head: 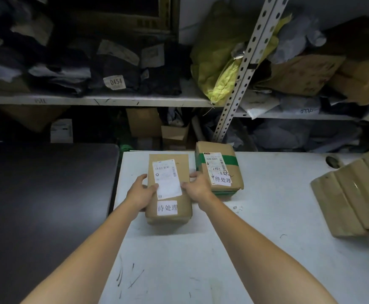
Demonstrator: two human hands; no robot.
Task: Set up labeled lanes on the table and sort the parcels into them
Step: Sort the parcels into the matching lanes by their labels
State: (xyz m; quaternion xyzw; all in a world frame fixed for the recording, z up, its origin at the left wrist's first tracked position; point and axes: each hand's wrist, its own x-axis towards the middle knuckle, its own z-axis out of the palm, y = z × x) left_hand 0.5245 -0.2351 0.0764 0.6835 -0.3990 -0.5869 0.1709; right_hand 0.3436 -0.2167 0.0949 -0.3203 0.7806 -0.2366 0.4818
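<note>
Brown parcel [169,189] on counter [267,216], just beside green-taped parcel [219,170]. Left hand [140,194], right hand [197,186]: grip closed round its long sides, thumbs on top. Likely stiff, light cardboard; side edges best hold.

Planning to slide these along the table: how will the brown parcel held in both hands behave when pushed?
Probably stiff: the brown parcel shows straight, boxy edges where the left hand and right hand grip its sides. Being flat and low, it seems unlikely to tip or roll on the white table.
</note>
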